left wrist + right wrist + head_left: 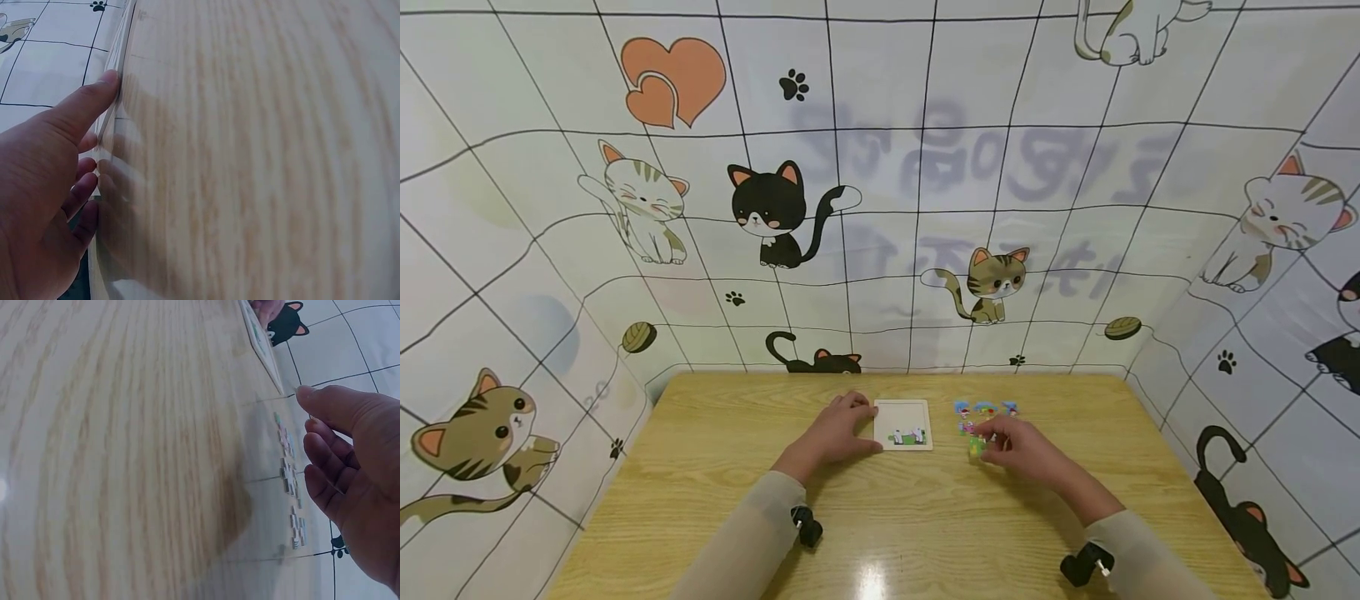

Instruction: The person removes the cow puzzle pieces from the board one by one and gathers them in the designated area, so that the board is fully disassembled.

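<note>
My left hand (838,429) rests at the left edge of a small white puzzle board (901,417), its thumb by the lower left corner. Joined green and white puzzle pieces (907,437) lie in the board's lower part. In the left wrist view, the left thumb (94,103) touches the board's edge and the other fingers lie loosely bent. Right of the board, my right hand (1018,448) pinches a small puzzle piece, of which the right wrist view shows only a thin edge. A green and yellow piece (976,446) shows by its fingertips.
Several colourful loose pieces, with a blue one (985,408) among them, lie on the wooden table (880,508) beyond the right hand. A cloth with cat drawings (880,183) hangs behind the table and along both sides.
</note>
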